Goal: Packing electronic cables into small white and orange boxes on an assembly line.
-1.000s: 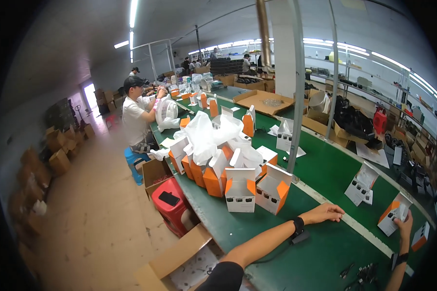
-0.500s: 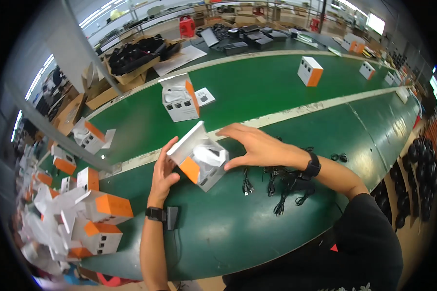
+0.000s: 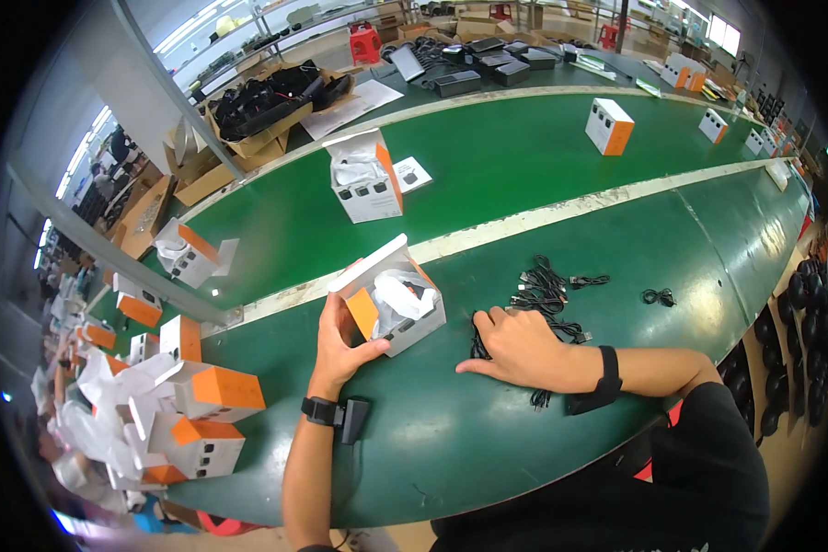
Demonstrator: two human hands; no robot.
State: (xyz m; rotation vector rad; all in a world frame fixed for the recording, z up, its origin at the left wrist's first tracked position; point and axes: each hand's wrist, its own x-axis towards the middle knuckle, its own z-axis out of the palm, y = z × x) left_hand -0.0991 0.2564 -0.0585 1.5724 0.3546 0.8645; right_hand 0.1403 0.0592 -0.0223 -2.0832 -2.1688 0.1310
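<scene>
My left hand [image 3: 340,345] is wrapped round the near left side of an open white and orange box [image 3: 419,333], its thumb along the front. The box stands tilted on the green table with its lid flap up. White plastic wrapping [image 3: 403,294] shows inside and hides most of the contents. To the right, my right hand [image 3: 529,350] lies low over a pile of black cables [image 3: 545,285]. Its fingers curl down round a small coiled cable [image 3: 477,348], with the thumb pointing left; the fingertips are partly hidden. Both wrists wear black bands.
Another open box [image 3: 370,204] stands on the green belt beyond a pale rail, with a white card [image 3: 412,173] beside it. A closed box [image 3: 609,127] sits farther right. Several open boxes [image 3: 216,391] crowd the left. A black adapter [image 3: 354,420] lies by my left wrist.
My right hand has left the box and moved down and right onto the cables. My left hand has closed on the box's side. The view has shifted slightly.
</scene>
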